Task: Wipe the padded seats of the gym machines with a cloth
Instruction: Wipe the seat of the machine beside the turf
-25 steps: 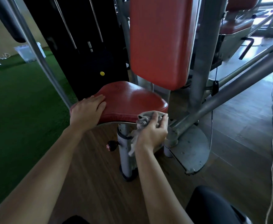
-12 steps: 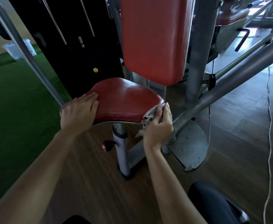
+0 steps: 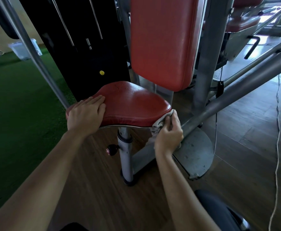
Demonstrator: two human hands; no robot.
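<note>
The right hand (image 3: 169, 135) grips the bunched cloth (image 3: 158, 124), fingers curled round it, pressing it on the seat (image 3: 133, 104) at its 3 o'clock edge. The left hand (image 3: 84, 114) lies flat, fingers straight, on the 9 o'clock corner, bracing the seat. Best to keep firm pressure and follow the edge round toward 6 o'clock. Spreading the cloth flatter would suit the top.

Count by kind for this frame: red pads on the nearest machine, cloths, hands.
Red vinyl pads: 2, curved red seat and upright red backrest
Cloths: 1, crumpled grey cloth gripped by the right hand at the seat's edge
Hands: 2, right hand and left hand, flat on the seat
Total: 5
</note>
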